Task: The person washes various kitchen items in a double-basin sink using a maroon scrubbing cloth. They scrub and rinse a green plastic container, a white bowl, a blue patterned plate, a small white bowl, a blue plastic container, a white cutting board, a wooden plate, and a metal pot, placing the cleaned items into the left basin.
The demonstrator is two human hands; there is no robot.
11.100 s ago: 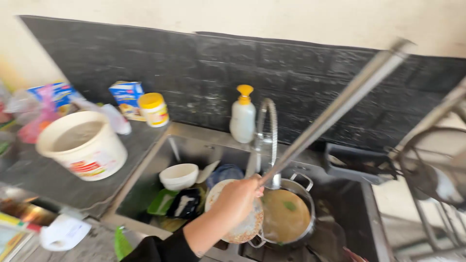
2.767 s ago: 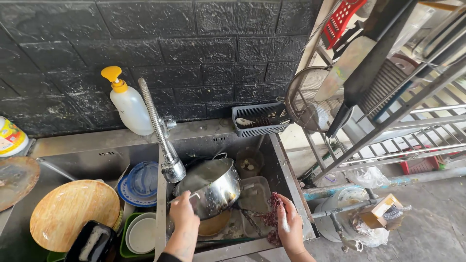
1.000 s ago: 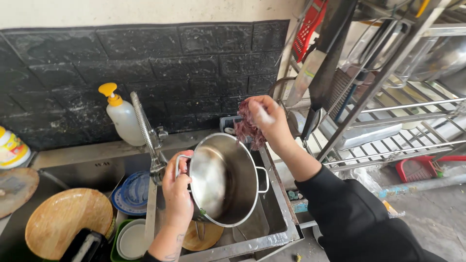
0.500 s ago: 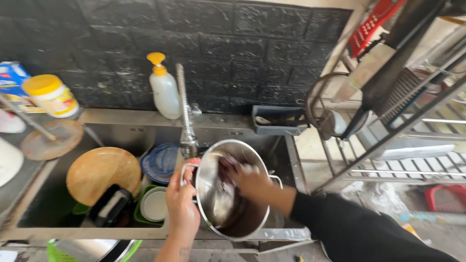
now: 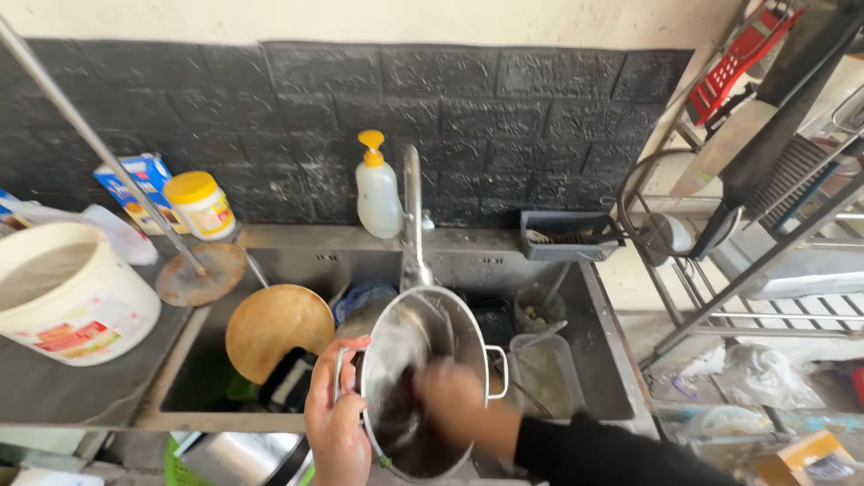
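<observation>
pot (image 5: 423,360) in l hand (image 5: 335,418), r hand (image 5: 454,396) inside (blurred)

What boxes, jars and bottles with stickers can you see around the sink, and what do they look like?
Carton: back left on the counter, blue box with white and orange print.
Jar: right beside the carton, round, white, yellow lid, printed label.
Bucket: far left, big white tub with a red and orange label.
Pump bottle: behind the sink by the tap, whitish with a yellow pump, no label seen.
</observation>
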